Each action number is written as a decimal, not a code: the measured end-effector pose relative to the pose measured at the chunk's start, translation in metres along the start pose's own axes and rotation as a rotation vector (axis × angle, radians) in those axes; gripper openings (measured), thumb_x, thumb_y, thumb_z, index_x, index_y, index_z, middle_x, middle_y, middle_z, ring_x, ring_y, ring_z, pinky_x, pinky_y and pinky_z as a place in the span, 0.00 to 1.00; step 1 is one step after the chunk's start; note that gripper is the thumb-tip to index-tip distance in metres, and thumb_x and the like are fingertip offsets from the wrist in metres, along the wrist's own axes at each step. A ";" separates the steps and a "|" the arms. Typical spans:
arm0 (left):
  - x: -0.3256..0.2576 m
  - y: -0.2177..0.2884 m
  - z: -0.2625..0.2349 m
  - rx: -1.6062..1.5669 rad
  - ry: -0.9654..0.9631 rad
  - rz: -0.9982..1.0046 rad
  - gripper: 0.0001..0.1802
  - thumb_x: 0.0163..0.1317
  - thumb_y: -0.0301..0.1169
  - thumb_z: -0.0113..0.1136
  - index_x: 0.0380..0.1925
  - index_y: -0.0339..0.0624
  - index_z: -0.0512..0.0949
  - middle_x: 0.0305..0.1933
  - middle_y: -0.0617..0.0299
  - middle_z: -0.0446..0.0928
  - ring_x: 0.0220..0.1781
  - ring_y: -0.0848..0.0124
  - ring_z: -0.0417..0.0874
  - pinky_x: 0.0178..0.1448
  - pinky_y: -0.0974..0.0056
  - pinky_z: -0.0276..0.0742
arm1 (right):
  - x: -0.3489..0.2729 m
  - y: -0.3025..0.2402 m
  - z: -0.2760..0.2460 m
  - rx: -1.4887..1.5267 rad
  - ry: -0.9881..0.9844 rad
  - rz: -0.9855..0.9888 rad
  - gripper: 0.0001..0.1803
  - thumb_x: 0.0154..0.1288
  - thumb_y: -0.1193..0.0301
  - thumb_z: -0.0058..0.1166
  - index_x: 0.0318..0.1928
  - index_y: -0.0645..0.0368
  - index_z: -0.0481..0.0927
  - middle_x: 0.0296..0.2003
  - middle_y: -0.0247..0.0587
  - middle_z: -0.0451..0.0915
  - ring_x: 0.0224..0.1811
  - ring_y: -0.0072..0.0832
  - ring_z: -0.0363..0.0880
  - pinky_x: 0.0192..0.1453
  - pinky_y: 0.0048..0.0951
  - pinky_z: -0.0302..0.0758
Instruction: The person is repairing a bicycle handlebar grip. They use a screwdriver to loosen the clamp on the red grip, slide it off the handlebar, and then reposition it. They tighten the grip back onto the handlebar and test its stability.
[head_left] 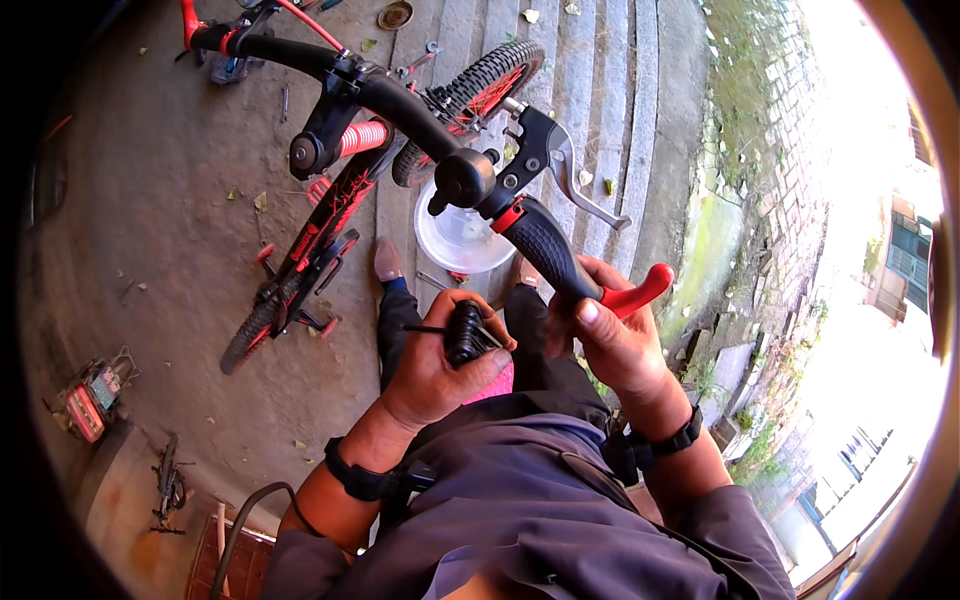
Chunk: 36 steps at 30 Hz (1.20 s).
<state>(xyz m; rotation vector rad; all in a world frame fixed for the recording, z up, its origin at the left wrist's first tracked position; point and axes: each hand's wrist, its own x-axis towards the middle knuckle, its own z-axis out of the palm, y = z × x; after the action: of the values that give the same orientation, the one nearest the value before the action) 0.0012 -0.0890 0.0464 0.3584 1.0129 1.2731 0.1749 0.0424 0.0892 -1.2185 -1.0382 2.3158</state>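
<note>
My left hand [425, 380] is closed round a black folding hex key set [463, 335]. One thin dark key sticks out of it to the left. My right hand [630, 352] holds the end of a black handlebar grip [545, 245], its thumb beside the red, horn-shaped bar end [642, 291]. Just beyond the grip, a silver brake lever [578, 185] sits on its black mount. A round black bell-like part [464, 178] is next to it on the handlebar [405, 112]. The bar belongs to a black and red bicycle [335, 215].
A clear plastic tub [465, 245] stands on the ground between the bicycle and my feet. Small tools, such as a wrench [420, 58], lie beyond it. An open box [92, 395] is at the far left. A mossy brick strip [760, 130] runs along the right.
</note>
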 end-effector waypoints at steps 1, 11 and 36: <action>0.000 0.000 0.000 0.006 0.002 0.006 0.21 0.61 0.21 0.64 0.51 0.40 0.66 0.44 0.60 0.77 0.48 0.73 0.81 0.56 0.65 0.78 | 0.001 -0.001 0.004 0.022 0.024 0.003 0.41 0.66 0.53 0.64 0.66 0.71 0.65 0.34 0.44 0.80 0.29 0.31 0.83 0.32 0.27 0.77; 0.032 0.031 -0.011 0.175 0.173 0.391 0.22 0.61 0.22 0.64 0.52 0.41 0.66 0.53 0.56 0.74 0.50 0.71 0.80 0.58 0.63 0.77 | 0.003 0.001 0.007 0.046 0.091 0.038 0.29 0.71 0.62 0.59 0.64 0.69 0.69 0.30 0.35 0.77 0.26 0.20 0.74 0.30 0.23 0.70; 0.078 0.075 -0.030 0.406 0.043 0.585 0.37 0.53 0.20 0.58 0.67 0.36 0.65 0.73 0.47 0.64 0.55 0.67 0.81 0.57 0.64 0.81 | -0.001 0.004 0.000 -0.017 0.079 0.027 0.23 0.74 0.72 0.54 0.66 0.64 0.70 0.30 0.30 0.79 0.29 0.17 0.77 0.33 0.22 0.73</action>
<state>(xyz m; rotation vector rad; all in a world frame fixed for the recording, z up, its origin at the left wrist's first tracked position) -0.0721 -0.0041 0.0513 0.9988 1.2560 1.5900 0.1756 0.0392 0.0865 -1.3264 -1.0221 2.2633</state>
